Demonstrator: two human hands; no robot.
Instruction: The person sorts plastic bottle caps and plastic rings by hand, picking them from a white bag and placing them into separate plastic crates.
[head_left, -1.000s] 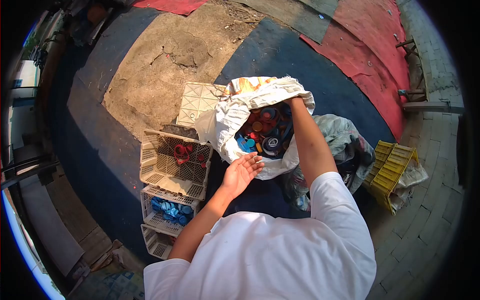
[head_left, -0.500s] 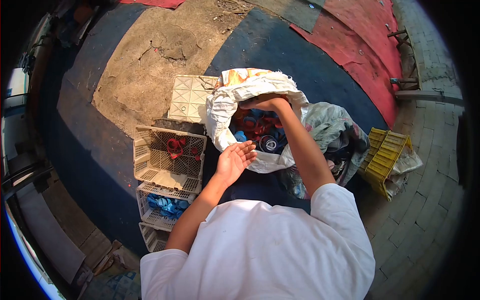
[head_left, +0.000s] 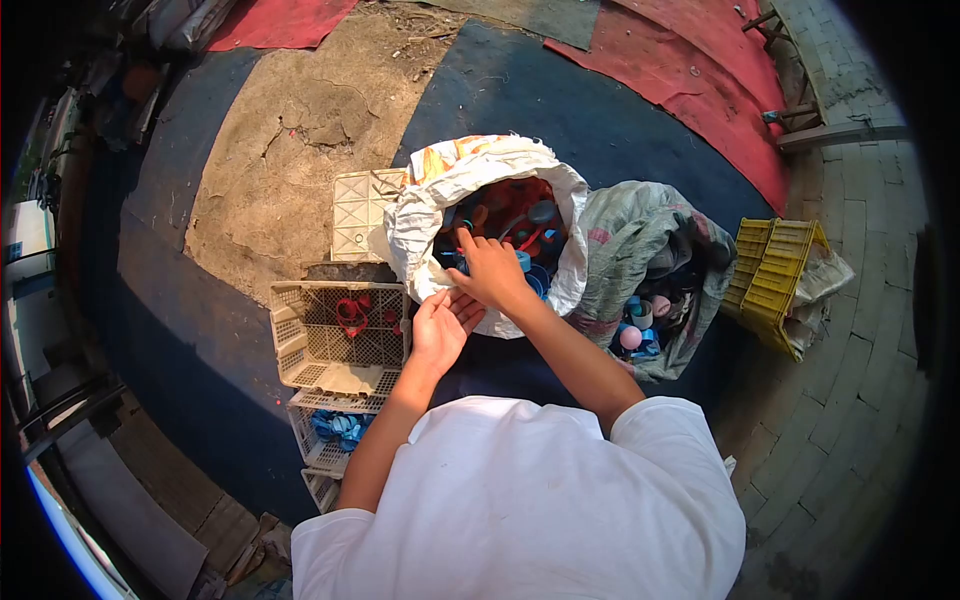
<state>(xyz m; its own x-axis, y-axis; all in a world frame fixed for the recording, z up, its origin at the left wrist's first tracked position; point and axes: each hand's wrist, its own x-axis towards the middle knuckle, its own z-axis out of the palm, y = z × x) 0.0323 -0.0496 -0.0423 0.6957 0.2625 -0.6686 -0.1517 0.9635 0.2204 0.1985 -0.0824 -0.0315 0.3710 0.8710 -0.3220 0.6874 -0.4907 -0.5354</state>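
Observation:
A white woven sack (head_left: 408, 222) stands in front of me with its mouth rolled wide. Inside lie red, orange and blue plastic pieces (head_left: 520, 225), some round like caps or lids. My right hand (head_left: 492, 272) reaches over the near side of the sack mouth, fingers spread, back of the hand up. Just below it, at the near rim, my left hand (head_left: 440, 335) lies palm up with its fingers stretched out. The fingertips of the left hand overlap the heel of the right in this view. Neither hand shows anything held.
Left of the sack, a beige crate (head_left: 290, 330) holds red pieces (head_left: 352, 315); a lower crate (head_left: 310, 440) holds blue ones (head_left: 340, 427). A grey-green sack (head_left: 625, 230) with mixed items stands right, beyond it a yellow crate (head_left: 770, 270). A beige slatted panel (head_left: 360, 205) lies behind.
My right hand has come from deep in the far side of the sack to its near rim, beside my left hand. The left hand has shifted slightly left and down.

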